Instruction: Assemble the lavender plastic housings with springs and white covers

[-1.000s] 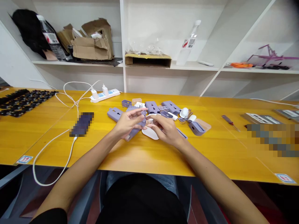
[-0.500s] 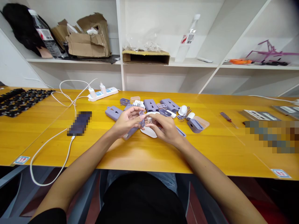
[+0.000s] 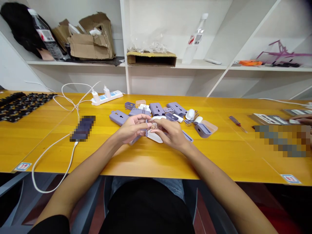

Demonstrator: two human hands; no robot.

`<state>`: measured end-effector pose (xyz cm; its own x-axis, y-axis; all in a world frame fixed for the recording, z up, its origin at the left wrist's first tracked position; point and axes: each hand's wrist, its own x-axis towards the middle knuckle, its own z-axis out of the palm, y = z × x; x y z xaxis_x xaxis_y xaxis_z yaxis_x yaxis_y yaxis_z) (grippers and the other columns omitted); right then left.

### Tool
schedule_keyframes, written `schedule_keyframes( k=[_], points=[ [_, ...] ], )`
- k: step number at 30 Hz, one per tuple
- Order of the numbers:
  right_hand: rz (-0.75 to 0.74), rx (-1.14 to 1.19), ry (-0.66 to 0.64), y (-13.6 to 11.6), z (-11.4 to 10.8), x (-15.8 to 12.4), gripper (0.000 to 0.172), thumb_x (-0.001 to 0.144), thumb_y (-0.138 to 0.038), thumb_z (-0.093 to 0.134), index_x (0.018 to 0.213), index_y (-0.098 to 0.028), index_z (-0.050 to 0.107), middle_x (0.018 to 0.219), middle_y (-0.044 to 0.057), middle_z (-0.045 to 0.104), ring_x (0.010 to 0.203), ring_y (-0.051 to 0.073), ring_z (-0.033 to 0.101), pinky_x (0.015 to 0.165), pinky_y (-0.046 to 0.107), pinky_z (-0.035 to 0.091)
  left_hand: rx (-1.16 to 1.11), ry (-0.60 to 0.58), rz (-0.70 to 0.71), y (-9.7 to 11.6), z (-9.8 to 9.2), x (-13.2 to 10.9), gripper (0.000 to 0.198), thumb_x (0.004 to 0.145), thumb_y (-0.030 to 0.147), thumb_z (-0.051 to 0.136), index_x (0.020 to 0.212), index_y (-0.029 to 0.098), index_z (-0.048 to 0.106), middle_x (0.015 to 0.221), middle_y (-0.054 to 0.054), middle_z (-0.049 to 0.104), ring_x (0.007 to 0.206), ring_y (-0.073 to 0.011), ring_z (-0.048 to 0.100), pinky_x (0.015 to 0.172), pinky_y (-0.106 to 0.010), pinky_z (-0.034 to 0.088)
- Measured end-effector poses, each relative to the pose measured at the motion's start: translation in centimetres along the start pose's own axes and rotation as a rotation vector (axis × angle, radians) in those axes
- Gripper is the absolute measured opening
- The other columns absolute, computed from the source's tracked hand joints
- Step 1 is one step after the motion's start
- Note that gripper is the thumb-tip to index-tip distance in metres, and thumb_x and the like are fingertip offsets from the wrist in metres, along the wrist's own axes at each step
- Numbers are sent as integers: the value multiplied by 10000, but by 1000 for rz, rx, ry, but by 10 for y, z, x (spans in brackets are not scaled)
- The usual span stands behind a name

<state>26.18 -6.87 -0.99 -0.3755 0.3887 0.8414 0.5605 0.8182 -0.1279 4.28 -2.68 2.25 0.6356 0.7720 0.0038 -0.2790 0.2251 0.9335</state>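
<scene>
Small round part (image 3: 154,125) pinched btw R hand (image 3: 170,133) thumb & index, just right of L hand (image 3: 133,129) fingertips clamping lilac case (image 3: 146,129) on edge; tiny, so weak pinch could drop it onto white shell (image 3: 154,137) below fingers

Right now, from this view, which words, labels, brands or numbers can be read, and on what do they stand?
No text is clearly readable.
Sticker on the table's front edge: too small.
Second sticker: too small.
Label on the clear plastic bottle: too small.
Power strip: blue markings, too small.
Printed card at right: too small.
</scene>
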Motion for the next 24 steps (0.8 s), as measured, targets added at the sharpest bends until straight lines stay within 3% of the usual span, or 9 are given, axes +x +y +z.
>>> schedule_keyframes(
  k=[15, 24],
  points=[
    [115, 112, -52, -8, -1, -1, 258, 1050, -238, 689, 1303, -188, 693, 783, -6, 693, 618, 140, 592, 610, 285, 467, 23, 0, -13, 0, 2, 2, 338, 752, 270, 943, 924, 154, 676, 752, -8, 664, 642, -102, 614, 529, -192, 407],
    [94, 20, 28, -12, 3, -1, 299, 931, -184, 658, 1228, -207, 683, 755, -16, 685, 568, 138, 582, 574, 280, 466, 35, 6, -26, -3, 6, 0, 341, 748, 262, 937, 942, 166, 673, 751, -8, 649, 645, -110, 594, 535, -208, 418]
  ],
)
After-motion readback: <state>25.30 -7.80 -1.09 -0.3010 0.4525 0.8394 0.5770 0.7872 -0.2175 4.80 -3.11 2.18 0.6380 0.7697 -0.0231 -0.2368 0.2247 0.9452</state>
